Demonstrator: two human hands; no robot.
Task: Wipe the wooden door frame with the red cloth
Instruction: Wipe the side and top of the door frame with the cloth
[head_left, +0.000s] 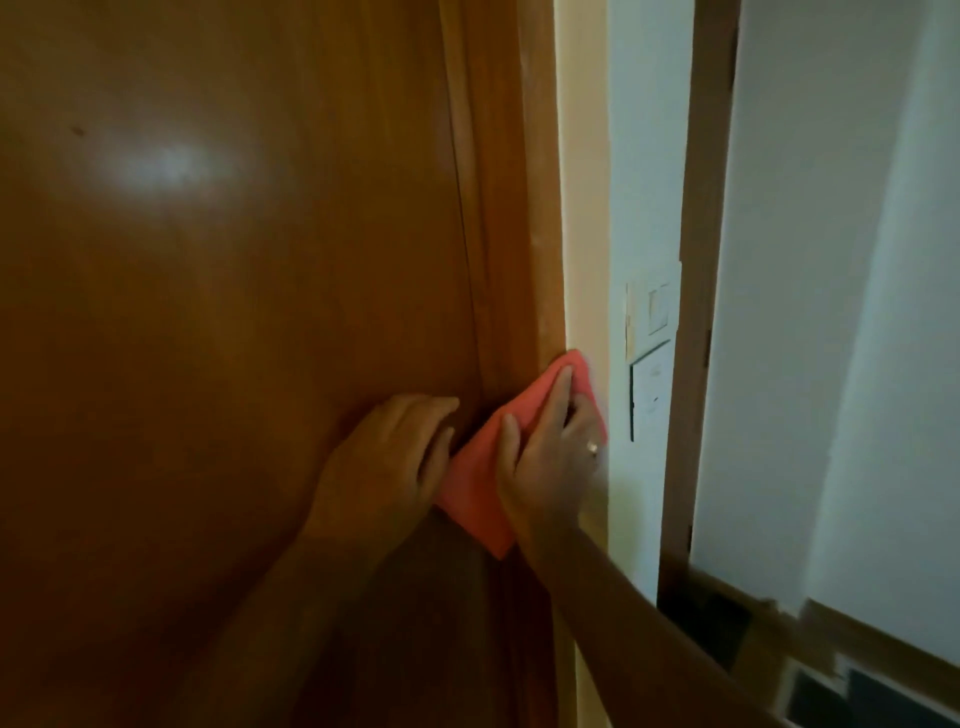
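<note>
Midway through wiping: red cloth (478, 483) at five o'clock, pressed flat on brown wooden door frame (511, 234) under right hand (545, 457), fingers spread. Left hand (387, 467) flat on glossy wooden door (218, 312), fingers together. Next, probably a firm stroke toward twelve o'clock.

The scene is dim and warm-toned, and soft all over with fine detail smeared. A pale patch of glare (161, 166) sits on the glossy door (234, 312) toward ten o'clock. The wall (810, 312) at three o'clock is the brightest area, cool and whitish. Shadow deepens toward six and seven o'clock, darkening both forearms. Vertical lines bow outward near the edges from the wide lens.
</note>
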